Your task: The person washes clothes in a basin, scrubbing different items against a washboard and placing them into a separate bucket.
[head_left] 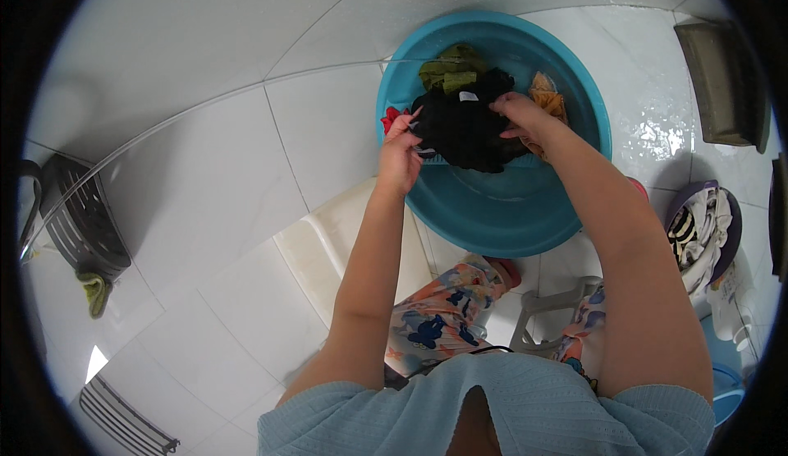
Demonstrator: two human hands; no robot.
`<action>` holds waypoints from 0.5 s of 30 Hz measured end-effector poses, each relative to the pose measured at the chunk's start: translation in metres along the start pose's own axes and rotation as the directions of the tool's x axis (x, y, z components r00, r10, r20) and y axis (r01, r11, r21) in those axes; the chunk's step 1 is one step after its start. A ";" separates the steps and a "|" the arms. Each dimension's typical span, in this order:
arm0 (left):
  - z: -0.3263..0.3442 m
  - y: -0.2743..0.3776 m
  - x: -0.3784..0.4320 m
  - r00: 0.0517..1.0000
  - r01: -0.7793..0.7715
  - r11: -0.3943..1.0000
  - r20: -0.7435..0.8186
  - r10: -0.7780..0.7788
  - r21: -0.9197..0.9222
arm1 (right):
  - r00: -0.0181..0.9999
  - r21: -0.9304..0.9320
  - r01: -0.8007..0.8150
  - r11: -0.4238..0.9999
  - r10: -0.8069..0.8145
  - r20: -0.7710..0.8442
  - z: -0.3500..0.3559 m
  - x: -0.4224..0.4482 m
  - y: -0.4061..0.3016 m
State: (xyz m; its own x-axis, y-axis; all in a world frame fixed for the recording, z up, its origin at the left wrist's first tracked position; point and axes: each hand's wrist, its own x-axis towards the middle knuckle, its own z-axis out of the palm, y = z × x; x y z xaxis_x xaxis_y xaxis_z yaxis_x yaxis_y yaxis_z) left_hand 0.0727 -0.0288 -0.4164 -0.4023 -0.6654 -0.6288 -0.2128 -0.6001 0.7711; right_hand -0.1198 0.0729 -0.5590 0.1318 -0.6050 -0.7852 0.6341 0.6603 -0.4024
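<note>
Both of my hands grip a black cloth garment (465, 136) over a large round teal plastic basin (492, 222). My left hand (401, 154) pinches its left side, where a grey-white edge shows. At the other side, my right hand (523, 117) has fingers on the dark fabric. A small white tag (468, 96) shows near the garment's top. Behind it in the basin lies an olive-green cloth (452, 68). An orange-tan cloth (548, 96) rests right of my right hand, and a bit of red cloth (393, 118) is beside my left. Ridges like a washboard show under the garment.
A clear hose (184, 114) runs from the left to the basin. Water lies on the white tiles (652, 123) at right. A purple tub (732, 234) holds clothes. Beneath me is a grey plastic stool (532, 308); a dark rack (86, 222) hangs at left.
</note>
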 end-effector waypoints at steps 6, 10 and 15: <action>0.038 0.039 -0.005 0.993 0.016 0.993 -0.111 -0.029 -0.120 | 0.980 -0.042 0.200 0.979 -0.200 0.011 0.000 -0.003 -0.011; 0.033 0.043 0.025 0.883 -0.201 0.723 -0.198 0.426 0.661 | 0.909 0.216 0.333 0.918 -0.251 -0.334 -0.003 0.011 -0.018; 0.054 0.048 0.049 0.751 -0.202 0.191 0.027 0.659 0.961 | 0.887 0.338 0.364 0.868 -0.213 -0.409 -0.002 0.005 -0.029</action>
State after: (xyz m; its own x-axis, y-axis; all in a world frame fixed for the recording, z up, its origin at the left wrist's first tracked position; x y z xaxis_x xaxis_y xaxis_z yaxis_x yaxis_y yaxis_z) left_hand -0.0048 -0.0661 -0.4048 -0.4665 -0.8837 0.0388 -0.8148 0.4463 0.3699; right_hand -0.1391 0.0516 -0.5522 -0.3299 -0.4958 -0.8034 0.8558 0.2022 -0.4762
